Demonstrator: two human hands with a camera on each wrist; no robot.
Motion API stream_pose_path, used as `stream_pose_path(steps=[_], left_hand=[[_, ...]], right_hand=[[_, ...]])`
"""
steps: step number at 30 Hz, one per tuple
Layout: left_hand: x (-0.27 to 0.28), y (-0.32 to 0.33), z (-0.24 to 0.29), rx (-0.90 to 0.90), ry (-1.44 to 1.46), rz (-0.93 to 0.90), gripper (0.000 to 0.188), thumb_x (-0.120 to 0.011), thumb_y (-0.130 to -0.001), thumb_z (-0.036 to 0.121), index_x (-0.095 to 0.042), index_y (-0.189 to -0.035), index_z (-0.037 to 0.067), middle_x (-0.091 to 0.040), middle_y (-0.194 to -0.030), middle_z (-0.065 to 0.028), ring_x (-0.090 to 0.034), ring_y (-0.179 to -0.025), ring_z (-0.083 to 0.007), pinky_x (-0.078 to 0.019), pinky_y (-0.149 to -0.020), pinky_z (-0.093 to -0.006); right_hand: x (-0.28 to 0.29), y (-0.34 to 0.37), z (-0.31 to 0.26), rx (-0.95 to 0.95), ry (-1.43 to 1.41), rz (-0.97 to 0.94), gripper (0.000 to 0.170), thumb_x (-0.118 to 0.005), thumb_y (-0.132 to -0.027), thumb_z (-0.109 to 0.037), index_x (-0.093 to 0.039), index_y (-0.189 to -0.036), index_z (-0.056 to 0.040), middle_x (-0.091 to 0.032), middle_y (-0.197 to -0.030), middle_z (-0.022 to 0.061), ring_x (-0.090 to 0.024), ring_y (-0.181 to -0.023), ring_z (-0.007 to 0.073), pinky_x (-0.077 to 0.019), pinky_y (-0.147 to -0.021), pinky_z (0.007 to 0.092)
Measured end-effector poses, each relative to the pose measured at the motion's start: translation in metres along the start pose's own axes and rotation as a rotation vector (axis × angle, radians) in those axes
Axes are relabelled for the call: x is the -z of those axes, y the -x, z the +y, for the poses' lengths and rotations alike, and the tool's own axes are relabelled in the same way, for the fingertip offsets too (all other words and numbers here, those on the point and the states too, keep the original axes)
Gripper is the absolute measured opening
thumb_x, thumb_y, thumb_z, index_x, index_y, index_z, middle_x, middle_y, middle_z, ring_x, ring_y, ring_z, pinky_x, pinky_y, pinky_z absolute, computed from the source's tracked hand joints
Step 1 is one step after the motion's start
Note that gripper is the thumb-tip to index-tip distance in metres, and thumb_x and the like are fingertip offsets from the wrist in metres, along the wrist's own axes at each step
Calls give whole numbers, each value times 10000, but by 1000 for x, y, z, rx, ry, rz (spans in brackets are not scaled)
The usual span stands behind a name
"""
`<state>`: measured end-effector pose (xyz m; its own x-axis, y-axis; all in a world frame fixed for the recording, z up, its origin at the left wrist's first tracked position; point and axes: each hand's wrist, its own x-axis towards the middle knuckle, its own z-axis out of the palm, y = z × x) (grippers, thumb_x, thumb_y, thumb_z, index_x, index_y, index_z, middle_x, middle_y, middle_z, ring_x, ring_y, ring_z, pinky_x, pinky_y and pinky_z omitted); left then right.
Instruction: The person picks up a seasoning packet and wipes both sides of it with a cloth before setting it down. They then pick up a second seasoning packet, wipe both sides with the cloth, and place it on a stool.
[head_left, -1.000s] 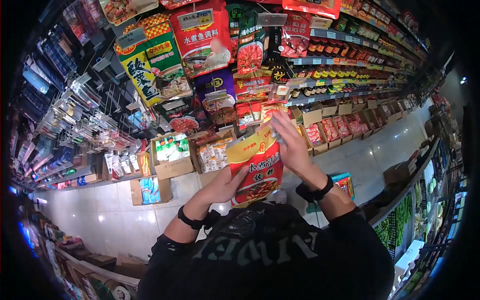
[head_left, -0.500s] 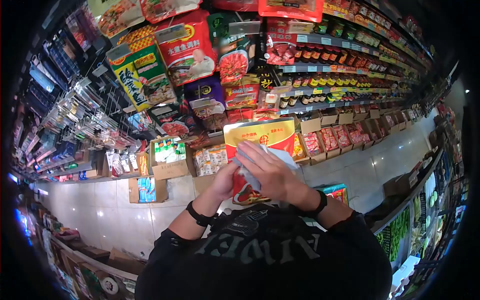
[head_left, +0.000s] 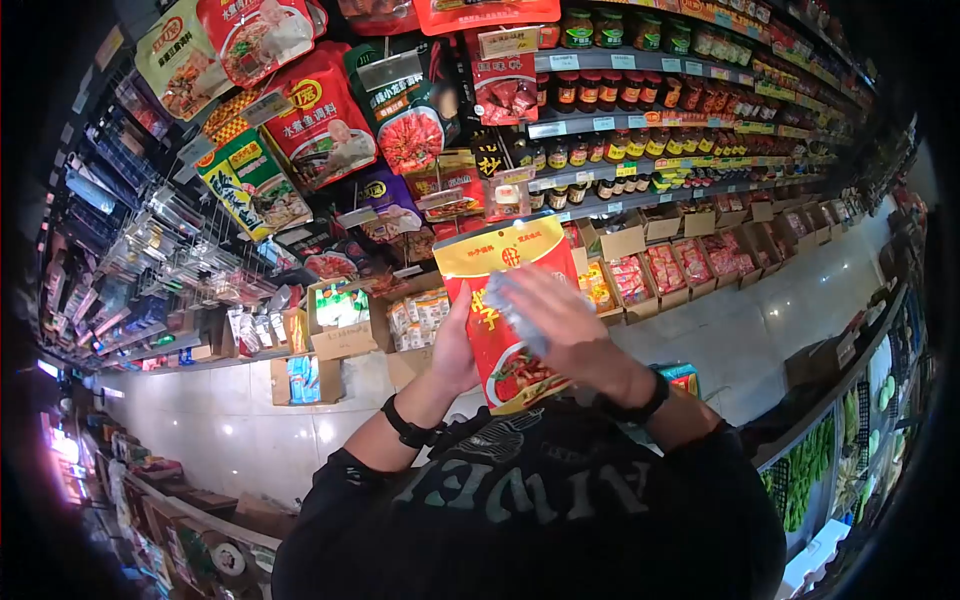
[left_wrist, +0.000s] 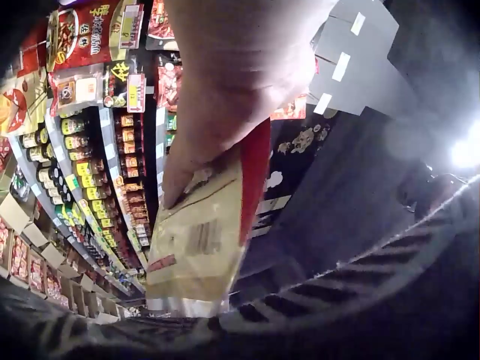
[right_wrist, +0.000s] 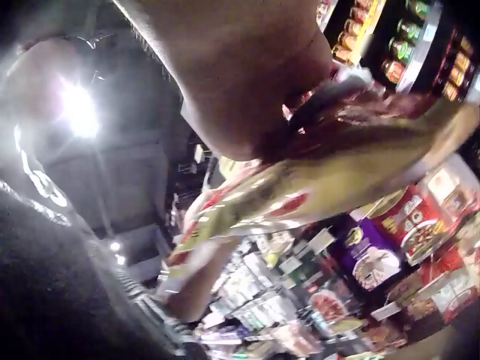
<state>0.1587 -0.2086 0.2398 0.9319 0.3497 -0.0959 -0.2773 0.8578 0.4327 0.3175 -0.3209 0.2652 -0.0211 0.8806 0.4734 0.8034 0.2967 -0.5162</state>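
Observation:
My left hand (head_left: 455, 350) grips a red and gold seasoning packet (head_left: 505, 248) by its left side, holding it upright in front of the chest. Chinese characters and a picture of food mark its front. Over that front lies my right hand (head_left: 578, 338), blurred, with a crumpled greyish cloth (head_left: 512, 308) under its fingers. In the left wrist view the left hand (left_wrist: 232, 82) covers part of the packet's pale gold back (left_wrist: 199, 225). The right wrist view catches the packet's gold side (right_wrist: 337, 176) and a bit of the cloth (right_wrist: 334, 91) beside the right hand (right_wrist: 240, 67).
Hanging seasoning packets (head_left: 320, 125) with price tags fill the rack ahead. Shelves of jars (head_left: 610, 92) run to the right. Below stand open cardboard boxes (head_left: 345, 340) of small packs. A vegetable shelf (head_left: 810, 470) is at the lower right, above the tiled floor (head_left: 220, 425).
The right hand came down from the packet's top edge onto its front with the cloth, then shifted slightly right. The packet now stands more upright. The view has turned toward the jar shelves.

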Motion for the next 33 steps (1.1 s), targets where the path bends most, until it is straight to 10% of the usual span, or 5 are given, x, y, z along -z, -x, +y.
stream_pose_path(steps=[9,19,24,28,33], left_hand=[[20,-21,-18,-97,13,-44,583,-279,-1067,581,-552,-1274,108,-634,-1218,-82,-600,-1187,-240,-451,-1068,-433],[9,28,26,-218,-61,147,639,-259,-1084,520,-316,-1546,81,-461,-1524,-135,-463,-1396,-306,-358,-1174,-485],[43,65,63,-218,100,-108,596,-282,-1087,498,-407,-1489,77,-533,-1451,-154,-536,-1324,-304,-398,-1142,-474],[44,105,95,-369,35,143,604,-296,-1084,486,-401,-1487,49,-529,-1452,-175,-531,-1330,-322,-406,-1137,-496],[51,142,127,-319,10,130,625,-264,-1089,484,-326,-1526,42,-455,-1516,-198,-488,-1373,-358,-388,-1153,-535]], right_hand=[[-17,4,7,86,-264,-124,622,-657,-803,46,-524,-1408,-2,-401,-1551,193,-366,-1459,366,-345,-1190,435],[-51,-46,14,6,-217,243,522,-588,-828,119,-555,-1344,45,-471,-1493,222,-426,-1415,405,-393,-1141,416],[-88,-58,-73,212,-315,-104,543,-633,-808,87,-559,-1344,41,-466,-1491,235,-463,-1394,375,-438,-1110,419],[-91,-85,-63,380,-61,-128,593,-670,-785,40,-544,-1365,33,-477,-1483,233,-473,-1387,361,-466,-1089,417],[-107,-119,-48,90,-69,148,502,-661,-859,18,-572,-1352,1,-504,-1461,242,-474,-1385,378,-425,-1126,455]])
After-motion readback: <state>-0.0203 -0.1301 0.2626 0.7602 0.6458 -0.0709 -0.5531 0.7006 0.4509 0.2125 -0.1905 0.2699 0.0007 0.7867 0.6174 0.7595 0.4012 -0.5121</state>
